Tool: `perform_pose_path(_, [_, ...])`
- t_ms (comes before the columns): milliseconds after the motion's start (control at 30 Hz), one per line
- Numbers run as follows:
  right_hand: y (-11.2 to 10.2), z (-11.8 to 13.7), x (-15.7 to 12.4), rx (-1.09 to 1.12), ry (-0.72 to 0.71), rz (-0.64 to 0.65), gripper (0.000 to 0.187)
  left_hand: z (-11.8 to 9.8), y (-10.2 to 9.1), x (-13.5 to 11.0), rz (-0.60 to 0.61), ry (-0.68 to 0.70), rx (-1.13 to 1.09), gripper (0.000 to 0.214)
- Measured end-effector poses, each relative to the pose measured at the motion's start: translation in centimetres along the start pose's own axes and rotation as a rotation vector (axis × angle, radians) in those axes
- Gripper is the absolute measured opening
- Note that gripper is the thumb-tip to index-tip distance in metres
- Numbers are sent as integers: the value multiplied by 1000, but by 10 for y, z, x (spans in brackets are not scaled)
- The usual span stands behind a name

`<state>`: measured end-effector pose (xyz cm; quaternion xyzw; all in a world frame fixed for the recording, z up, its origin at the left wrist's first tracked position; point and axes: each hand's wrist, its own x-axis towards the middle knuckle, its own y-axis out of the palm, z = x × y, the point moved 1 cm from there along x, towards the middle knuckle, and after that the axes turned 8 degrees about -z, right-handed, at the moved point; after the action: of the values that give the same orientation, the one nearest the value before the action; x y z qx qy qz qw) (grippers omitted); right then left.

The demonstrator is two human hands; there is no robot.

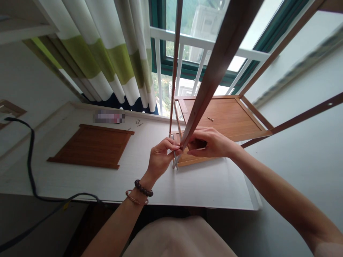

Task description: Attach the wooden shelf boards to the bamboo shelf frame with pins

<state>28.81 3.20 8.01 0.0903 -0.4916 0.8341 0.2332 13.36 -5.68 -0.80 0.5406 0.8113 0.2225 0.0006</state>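
Observation:
A brown wooden shelf frame (214, 71) stands upright on the white table, its near post running up past my face. Low on that post, my left hand (160, 157) pinches a thin grey metal rod that looks like a hex key (175, 161). Its fingertips touch the post's edge. From the other side, my right hand (210, 142) curls its fingers round the same post, close to the left fingertips. Part of its grip is hidden behind the wood. On the frame's slatted shelf board (225, 114) lies one loose screw (210, 119).
A separate wooden panel (92, 146) lies flat on the white table (144, 185) at left. Several small screws (138, 122) and a blurred packet (108, 116) are behind it. A black strap (30, 157) hangs over the left edge. Curtains and a railed window stand behind.

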Motion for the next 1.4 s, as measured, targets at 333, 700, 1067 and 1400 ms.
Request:
perform_pose_path(333, [-1, -1, 3, 33, 75, 56, 46, -13, 1, -3, -38, 47, 86, 12])
perform_pose_path(700, [-5, 0, 16, -38, -39, 171, 34, -5, 3, -4, -102, -74, -35, 12])
perform_pose_path(1067, [-5, -1, 16, -23, -35, 168, 24, -14, 5, -6, -59, -123, 18, 10])
perform_pose_path(1400, [-5, -1, 15, -30, -33, 172, 19, -12, 2, -7, -46, -177, 81, 17])
